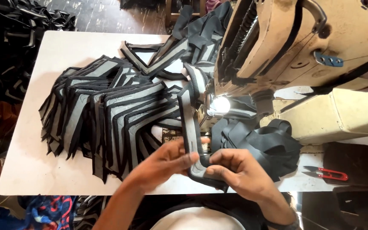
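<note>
Black-edged grey strip (191,127), bent like an elbow, lies with its long arm running away from the person toward the lit needle area (220,104) of the cream sewing machine (320,64), while its short foot turns right at the near table edge. Both hands grip it at that bend: the left hand (167,164) closes on it from the left with thumb on top, the right hand (239,170) curls fingers over the foot from the right, about equally near. Just left, a fanned stack of similar pieces (107,119) crowds the white table (26,162); to the right lies a heap of black binding tape (265,142), and farther off red-handled thread snips (326,173). Open room is only along the strip's own line.
</note>
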